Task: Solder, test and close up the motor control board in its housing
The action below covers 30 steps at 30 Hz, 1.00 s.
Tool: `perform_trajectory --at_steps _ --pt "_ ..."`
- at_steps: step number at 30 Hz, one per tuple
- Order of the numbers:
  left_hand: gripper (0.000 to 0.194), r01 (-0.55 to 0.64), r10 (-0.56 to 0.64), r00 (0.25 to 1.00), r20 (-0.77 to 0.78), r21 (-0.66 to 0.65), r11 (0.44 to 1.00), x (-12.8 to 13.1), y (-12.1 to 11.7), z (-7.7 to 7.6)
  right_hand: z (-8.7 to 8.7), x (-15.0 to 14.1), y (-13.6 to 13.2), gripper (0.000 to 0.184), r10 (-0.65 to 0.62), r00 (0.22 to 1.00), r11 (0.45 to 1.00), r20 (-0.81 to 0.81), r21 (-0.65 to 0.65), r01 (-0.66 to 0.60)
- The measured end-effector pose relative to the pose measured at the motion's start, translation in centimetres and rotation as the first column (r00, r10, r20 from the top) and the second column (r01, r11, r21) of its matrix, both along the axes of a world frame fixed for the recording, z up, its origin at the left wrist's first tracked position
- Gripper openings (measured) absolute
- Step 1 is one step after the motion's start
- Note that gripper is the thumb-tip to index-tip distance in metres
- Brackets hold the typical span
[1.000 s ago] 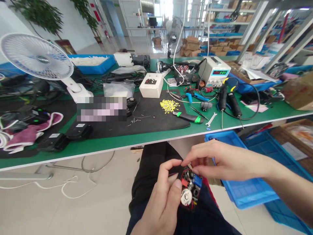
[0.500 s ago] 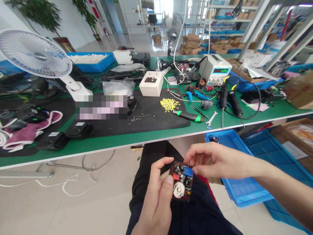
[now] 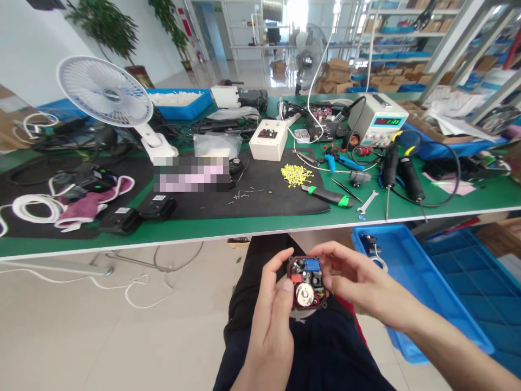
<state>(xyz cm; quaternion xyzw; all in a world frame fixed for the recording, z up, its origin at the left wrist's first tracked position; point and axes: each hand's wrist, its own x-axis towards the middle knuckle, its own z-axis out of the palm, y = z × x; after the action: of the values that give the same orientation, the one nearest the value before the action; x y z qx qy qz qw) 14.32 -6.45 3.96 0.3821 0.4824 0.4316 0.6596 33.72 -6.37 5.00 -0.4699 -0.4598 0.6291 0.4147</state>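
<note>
Above my lap is an open electronic module point(image 3: 307, 279), a small squarish dark housing with its inside facing up. It shows a blue block, a red block, a silver round part and thin wires. My left hand point(image 3: 271, 320) grips its left side, thumb on the near edge and index finger by the top corner. My right hand point(image 3: 360, 279) has its thumb and fingers closed about the right edge. The fingertips beneath the housing are hidden. A pale, loop-like cable or strip point(image 3: 303, 314) shows just below the module.
On the green bench point(image 3: 260, 225) lie yellow-tipped pieces point(image 3: 296, 175), a utility knife point(image 3: 328, 196), a wrench point(image 3: 368, 201) and two black electric screwdrivers point(image 3: 389, 165). A white fan point(image 3: 108, 92) stands left. Below right is a blue tray point(image 3: 423, 293) with a cabled part.
The module has moved slightly up and turned to sit straighter. My right fingers have come closer around its right edge. The view has shifted left.
</note>
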Motion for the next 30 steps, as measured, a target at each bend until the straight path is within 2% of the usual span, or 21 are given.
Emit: perform_trajectory --at_steps 5,11,18,22,24,26,28,30 --pt "0.052 -0.024 0.024 0.999 0.024 0.03 0.999 0.0 0.1 -0.6 -0.7 -0.7 -1.1 0.04 -0.02 0.99 0.998 0.136 0.061 0.012" --pt "0.052 -0.048 0.046 0.996 0.076 0.028 0.998 -0.1 0.2 -0.9 -0.9 -0.9 -1.7 0.047 -0.002 0.982 0.996 0.187 0.093 -0.016" --pt "0.053 0.02 0.016 0.945 0.327 -0.108 0.994 -0.1 0.3 -0.4 -2.1 -0.7 -1.4 0.051 -0.022 0.992 1.0 0.124 -0.001 0.022" --pt "0.064 0.093 -0.066 0.903 0.425 -0.042 0.995 -0.8 0.3 -0.9 -2.4 -0.4 -1.0 0.055 0.006 0.998 1.0 0.062 -0.014 -0.005" --pt "0.082 0.115 -0.106 0.899 0.425 0.005 0.993 -1.1 0.3 -1.4 -2.1 -0.1 0.1 0.053 0.046 0.994 0.999 0.104 0.015 -0.047" --pt "0.099 0.103 -0.099 0.915 0.392 0.01 0.995 -1.3 0.5 -1.8 -1.9 0.1 2.5 0.048 0.017 0.97 0.994 0.242 0.102 -0.043" --pt "0.104 0.061 -0.053 0.94 0.336 -0.015 0.998 -1.3 0.9 -2.2 -2.2 0.0 6.3 0.043 -0.085 0.915 0.977 0.395 0.215 -0.002" --pt "0.099 0.005 0.004 0.957 0.291 -0.03 1.0 -1.3 1.4 -2.4 -2.9 -0.7 11.2 0.037 -0.165 0.861 0.958 0.481 0.287 0.024"
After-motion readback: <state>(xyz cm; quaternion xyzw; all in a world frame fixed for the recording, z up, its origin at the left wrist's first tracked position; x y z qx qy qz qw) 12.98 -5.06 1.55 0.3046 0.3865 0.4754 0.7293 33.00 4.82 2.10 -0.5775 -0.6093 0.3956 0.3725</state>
